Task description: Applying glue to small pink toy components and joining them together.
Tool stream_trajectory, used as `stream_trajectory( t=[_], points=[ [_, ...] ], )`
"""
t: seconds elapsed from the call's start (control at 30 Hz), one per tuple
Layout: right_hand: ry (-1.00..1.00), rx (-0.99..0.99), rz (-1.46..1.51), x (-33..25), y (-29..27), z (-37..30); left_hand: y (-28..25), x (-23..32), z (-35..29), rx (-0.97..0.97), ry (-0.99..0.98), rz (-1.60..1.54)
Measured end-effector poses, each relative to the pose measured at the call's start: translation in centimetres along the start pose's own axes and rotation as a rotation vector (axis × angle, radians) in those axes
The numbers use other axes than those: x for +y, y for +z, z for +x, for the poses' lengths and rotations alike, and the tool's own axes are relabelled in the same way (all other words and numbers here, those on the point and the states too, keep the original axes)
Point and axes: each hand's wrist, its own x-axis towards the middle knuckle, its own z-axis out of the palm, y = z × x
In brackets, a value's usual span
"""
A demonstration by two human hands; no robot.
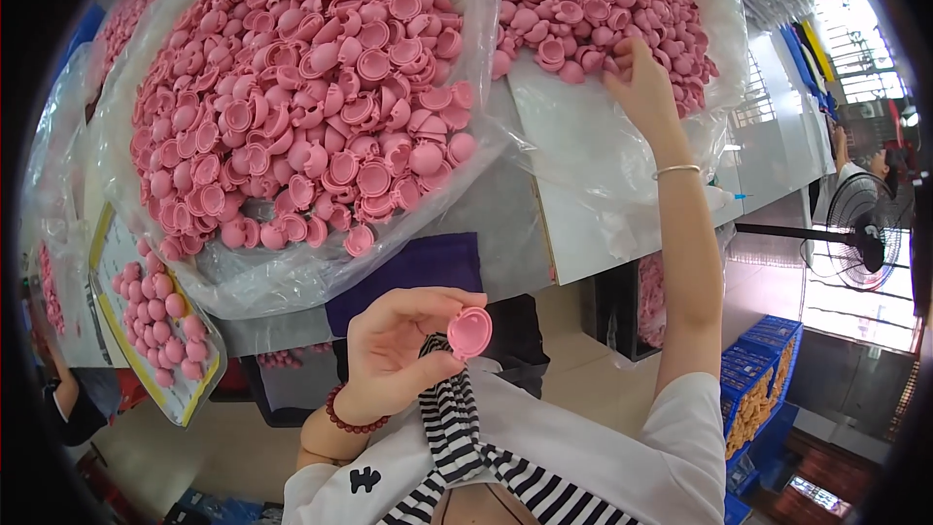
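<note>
My left hand (394, 350) pinches a round pink plastic half shell (469, 332) between thumb and fingertips, its hollow side in view. At the near edge of the right-hand heap of pink shells (593, 0), my right hand (641, 87) has its arm stretched out. Its thumb and fingers curl round a pink shell, which they partly hide. A larger heap of pink half shells (321, 87) fills a clear plastic bag (282, 282) at the left and centre. Some of these shells lie hollow side up, others dome up.
A yellow-edged tray (190, 408) with joined pink balls (155, 316) stands at the left. Purple cloth (408, 277) lies at the table's near edge. Blue crates (753, 360) with tan pieces and a black fan (865, 233) are at the right. Other people are in the background.
</note>
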Motion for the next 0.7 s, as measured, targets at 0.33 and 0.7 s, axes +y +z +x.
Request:
stream_trajectory(
  t=[0.33,0.7],
  points=[
    [0.201,-0.566,0.819,-13.6,-3.2,-12.8,-1.7,0.2,-0.6,0.069,0.009,-0.008],
    [-0.046,-0.251,0.797,-15.4,-3.6,-14.2,-1.1,-0.3,0.4,0.165,-0.009,0.263]
  ],
)
